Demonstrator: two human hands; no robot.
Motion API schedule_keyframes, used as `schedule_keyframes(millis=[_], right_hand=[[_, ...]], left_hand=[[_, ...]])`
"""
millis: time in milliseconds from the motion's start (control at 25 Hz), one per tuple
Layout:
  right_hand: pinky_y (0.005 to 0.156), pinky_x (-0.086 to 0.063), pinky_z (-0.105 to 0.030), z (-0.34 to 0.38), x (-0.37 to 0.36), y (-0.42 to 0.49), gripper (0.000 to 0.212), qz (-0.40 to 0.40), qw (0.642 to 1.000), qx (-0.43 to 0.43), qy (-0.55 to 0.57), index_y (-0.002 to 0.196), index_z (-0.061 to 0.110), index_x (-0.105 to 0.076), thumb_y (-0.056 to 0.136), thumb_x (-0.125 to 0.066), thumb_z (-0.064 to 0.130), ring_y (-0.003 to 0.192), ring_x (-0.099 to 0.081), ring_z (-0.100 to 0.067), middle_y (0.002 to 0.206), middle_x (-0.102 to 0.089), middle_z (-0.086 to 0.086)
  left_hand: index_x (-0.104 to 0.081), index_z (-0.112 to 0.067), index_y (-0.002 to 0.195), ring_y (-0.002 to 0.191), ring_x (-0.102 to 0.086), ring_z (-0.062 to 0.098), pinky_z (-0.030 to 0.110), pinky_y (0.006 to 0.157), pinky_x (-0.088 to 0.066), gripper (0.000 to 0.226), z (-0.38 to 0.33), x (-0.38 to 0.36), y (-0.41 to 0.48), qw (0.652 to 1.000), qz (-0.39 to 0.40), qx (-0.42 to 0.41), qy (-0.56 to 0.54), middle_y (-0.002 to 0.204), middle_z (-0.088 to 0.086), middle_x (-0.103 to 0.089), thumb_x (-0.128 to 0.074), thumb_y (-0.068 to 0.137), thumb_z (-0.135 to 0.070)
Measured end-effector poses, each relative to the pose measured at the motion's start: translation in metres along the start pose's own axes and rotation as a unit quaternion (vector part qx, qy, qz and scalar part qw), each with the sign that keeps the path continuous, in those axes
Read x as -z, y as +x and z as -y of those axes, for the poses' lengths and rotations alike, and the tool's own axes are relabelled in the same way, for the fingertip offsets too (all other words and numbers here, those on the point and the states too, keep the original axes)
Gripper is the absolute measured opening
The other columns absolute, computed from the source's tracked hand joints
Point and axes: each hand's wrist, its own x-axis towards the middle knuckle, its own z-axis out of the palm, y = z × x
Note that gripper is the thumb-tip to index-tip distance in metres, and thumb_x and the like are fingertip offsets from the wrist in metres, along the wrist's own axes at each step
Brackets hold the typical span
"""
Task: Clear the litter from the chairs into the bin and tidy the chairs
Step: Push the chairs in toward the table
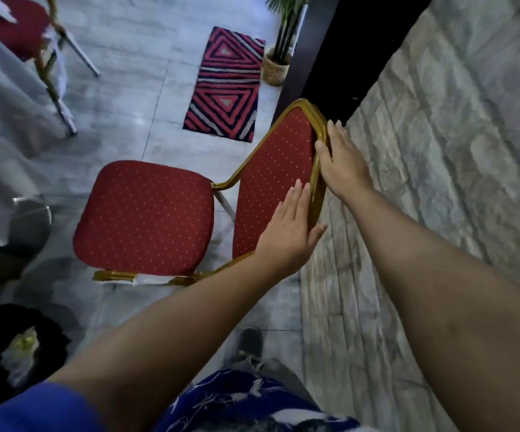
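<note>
Head view looks steeply down, close over a red chair.

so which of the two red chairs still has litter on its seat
The far chair at top left: white scraps lie on its red seat. The near chair, with both hands on its backrest, has a bare seat.

Chair: red upholstery, small gold dots (gold frame). Rug: red, black, grey nested triangles.
</note>
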Motion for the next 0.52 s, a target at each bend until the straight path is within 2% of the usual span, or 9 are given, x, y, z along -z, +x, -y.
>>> schedule_keyframes(millis=[120,240,360,520], right_hand=[[0.119,-0.011,-0.035,-0.007,-0.003,0.023,0.058,0.015,0.997,0.074,-0.004,0.157,0.018,-0.015,0.104,-0.027,0.041,0.151,-0.010,-0.019,0.164,-0.013,-0.003],[0.115,-0.005,-0.029,-0.011,-0.011,0.032,0.056,-0.007,0.990,0.140,0.001,0.156,0.017,-0.020,0.104,-0.029,0.036,0.151,-0.011,-0.020,0.164,-0.017,-0.005],[0.118,-0.003,-0.031,-0.015,-0.013,0.035,0.056,-0.032,0.984,0.174,-0.019,0.156,0.015,-0.020,0.104,-0.027,0.035,0.151,-0.009,-0.018,0.164,-0.017,-0.003],[0.123,-0.006,-0.036,-0.010,-0.014,0.037,0.056,-0.020,0.981,0.194,-0.004,0.156,0.012,-0.020,0.104,-0.027,0.033,0.152,-0.006,-0.019,0.164,-0.016,-0.005]], left_hand=[[-0.001,-0.006,0.154,0.150,0.002,0.017,0.034,0.122,-0.007,0.073,-0.012,-0.021,0.013,0.998,-0.067,0.015,0.003,0.163,0.009,0.000,-0.035,0.102,-0.044],[-0.006,-0.002,0.153,0.150,-0.003,0.019,0.032,0.122,-0.010,0.067,-0.009,-0.031,0.020,0.992,-0.115,0.021,0.042,0.162,0.013,-0.006,-0.038,0.103,-0.035],[-0.008,-0.001,0.152,0.149,-0.008,0.020,0.033,0.121,-0.014,0.067,-0.005,-0.032,0.021,0.990,-0.124,0.008,0.063,0.161,0.015,-0.009,-0.039,0.103,-0.033],[-0.010,0.002,0.151,0.149,-0.011,0.022,0.036,0.121,-0.018,0.066,-0.002,-0.027,0.018,0.987,-0.121,-0.004,0.107,0.160,0.018,-0.012,-0.038,0.102,-0.032]])
